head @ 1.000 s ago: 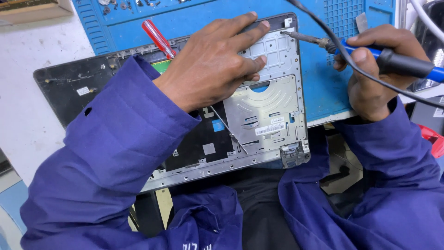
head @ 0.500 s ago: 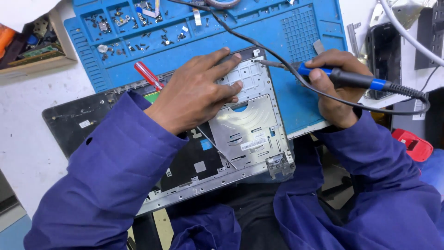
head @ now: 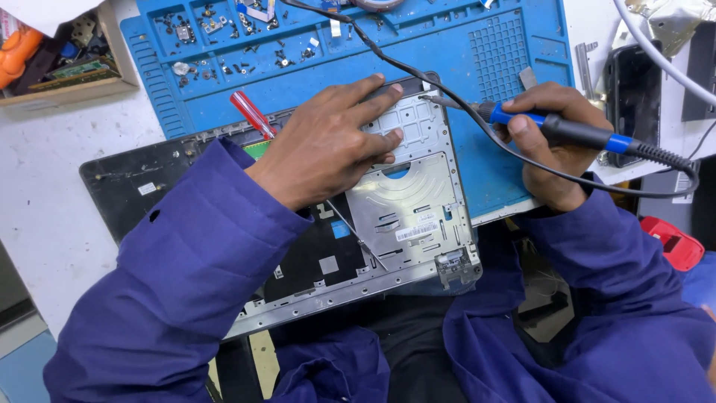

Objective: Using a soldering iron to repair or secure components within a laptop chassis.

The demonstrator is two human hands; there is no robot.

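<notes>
The left hand [head: 328, 145] lies flat, palm down, on the upturned laptop case [head: 313, 224], fingers spread and extended toward the far right corner of the case. The fingertips [head: 391, 134] press on the silver metal plate [head: 410, 201] that covers the right portion of the case. This hand grips nothing; it bears on the case from above.

The right hand [head: 552, 142] is closed around the soldering iron [head: 552, 127], a black-and-blue handle held like a pen between thumb and fingers. The metal tip of the iron points leftward, away from the right hand, and meets the far right corner of the case, just beyond the left fingertips. The black cable [head: 522, 160] of the iron runs out behind the right hand, loops back beneath it, and passes across the blue work mat [head: 313, 67] beyond both hands.

The laptop case sits directly under the left hand, inner side up, partly on the mat and partly overhanging the near edge of the white bench [head: 45, 201] toward the person. A red-handled screwdriver [head: 252, 113] lies just left of the left hand, touching the far edge of the case. Small screws and parts are scattered in the mat's trays beyond the left hand. A dark phone [head: 634, 93] lies beyond the right hand, near the mat's right edge. Both forearms wear dark blue sleeves [head: 194, 283].
</notes>
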